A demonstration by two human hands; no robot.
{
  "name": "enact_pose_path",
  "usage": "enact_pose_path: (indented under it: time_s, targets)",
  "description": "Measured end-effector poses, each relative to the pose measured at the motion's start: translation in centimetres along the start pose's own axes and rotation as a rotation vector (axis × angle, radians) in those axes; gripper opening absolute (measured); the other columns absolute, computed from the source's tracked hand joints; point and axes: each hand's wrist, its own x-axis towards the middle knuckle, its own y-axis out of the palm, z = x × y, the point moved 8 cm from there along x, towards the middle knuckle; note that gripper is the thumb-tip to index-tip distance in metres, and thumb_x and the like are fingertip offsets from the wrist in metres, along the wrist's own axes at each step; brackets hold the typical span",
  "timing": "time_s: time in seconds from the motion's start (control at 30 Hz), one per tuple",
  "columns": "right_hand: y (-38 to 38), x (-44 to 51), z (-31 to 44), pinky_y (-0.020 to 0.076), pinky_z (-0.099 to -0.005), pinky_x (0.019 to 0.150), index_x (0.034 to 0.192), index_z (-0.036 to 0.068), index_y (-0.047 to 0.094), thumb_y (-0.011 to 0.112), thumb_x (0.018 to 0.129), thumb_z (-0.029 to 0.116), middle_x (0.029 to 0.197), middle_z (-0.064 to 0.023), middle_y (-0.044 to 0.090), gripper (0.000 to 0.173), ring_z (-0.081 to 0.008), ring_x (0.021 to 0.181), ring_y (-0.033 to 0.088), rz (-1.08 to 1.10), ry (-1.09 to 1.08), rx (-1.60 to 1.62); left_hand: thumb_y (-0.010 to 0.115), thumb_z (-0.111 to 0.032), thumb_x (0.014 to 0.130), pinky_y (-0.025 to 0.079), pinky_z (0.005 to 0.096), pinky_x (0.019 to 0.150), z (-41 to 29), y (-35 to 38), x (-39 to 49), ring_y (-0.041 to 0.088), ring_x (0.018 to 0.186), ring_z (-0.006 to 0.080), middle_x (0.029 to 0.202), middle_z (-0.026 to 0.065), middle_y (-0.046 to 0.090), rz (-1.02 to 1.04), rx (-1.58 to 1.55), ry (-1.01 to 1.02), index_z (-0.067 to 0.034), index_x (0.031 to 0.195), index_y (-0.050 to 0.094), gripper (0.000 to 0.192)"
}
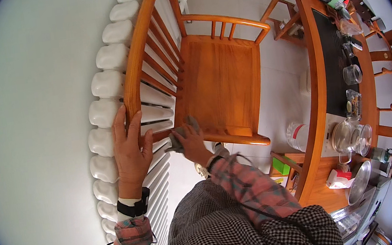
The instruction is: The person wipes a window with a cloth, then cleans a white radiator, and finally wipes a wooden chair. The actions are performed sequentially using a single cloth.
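A wooden armchair [221,85] with a slatted back stands before me, its backrest beside a white radiator [105,112]. My left hand [130,146] rests on the near end of the chair's top rail [133,71], fingers spread over the wood. A grey cloth [178,139] lies under the fingers of my right hand [193,143], which presses it at the near rear corner of the seat, by the armrest's lower frame. The cloth is bunched, and part of it is hidden by the fingers.
To the right runs a long wooden table [313,43] with a black inset, a glass pot [342,136], a glass bowl [352,74] and a metal tray [359,182]. A large clear plastic container [297,137] stands below the table's edge. Wooden chairs stand beyond. The wall is at the left.
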Motion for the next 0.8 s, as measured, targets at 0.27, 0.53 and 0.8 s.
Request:
enact_pose_path:
  time_s: [0.27, 0.53, 0.8]
  targets:
    - [-8.9, -8.5, -8.2, 0.0399, -0.0563, 0.104, 0.136, 0.016, 0.063, 0.067, 0.086, 0.009, 0.136, -0.0178, 0.056, 0.051, -0.0417, 0.127, 0.052, 0.069, 0.047, 0.168, 0.07, -0.005, 0.091, 0.047, 0.046, 0.108, 0.4, -0.2, -0.3, 0.049, 0.136, 0.0441, 0.153, 0.0237, 0.045, -0.026, -0.076, 0.008, -0.002, 0.136, 0.061, 0.046]
    - [-13.6, -21.5, -20.1, 0.0301, -0.0574, 0.117, 0.152, 0.025, 0.052, 0.065, 0.086, 0.005, 0.154, -0.0203, 0.037, 0.07, -0.045, 0.14, 0.04, -0.347, 0.819, -0.064, 0.07, -0.005, 0.092, 0.047, 0.0443, 0.108, 0.6, -0.1, -0.7, 0.049, 0.137, 0.0431, 0.154, 0.0229, 0.044, -0.038, -0.081, 0.012, -0.002, 0.137, 0.06, 0.047]
    - [-11.8, -22.6, -31.3, 0.0536, -0.0502, 0.087, 0.121, 0.002, 0.069, 0.059, 0.095, 0.023, 0.103, -0.0192, 0.073, 0.035, -0.0385, 0.099, 0.069, -0.184, 1.305, 0.331, 0.071, 0.003, 0.089, 0.047, 0.0425, 0.111, 0.0, 0.0, -0.2, 0.049, 0.14, 0.0387, 0.155, 0.0205, 0.044, 0.026, -0.112, -0.109, -0.002, 0.133, 0.064, 0.045]
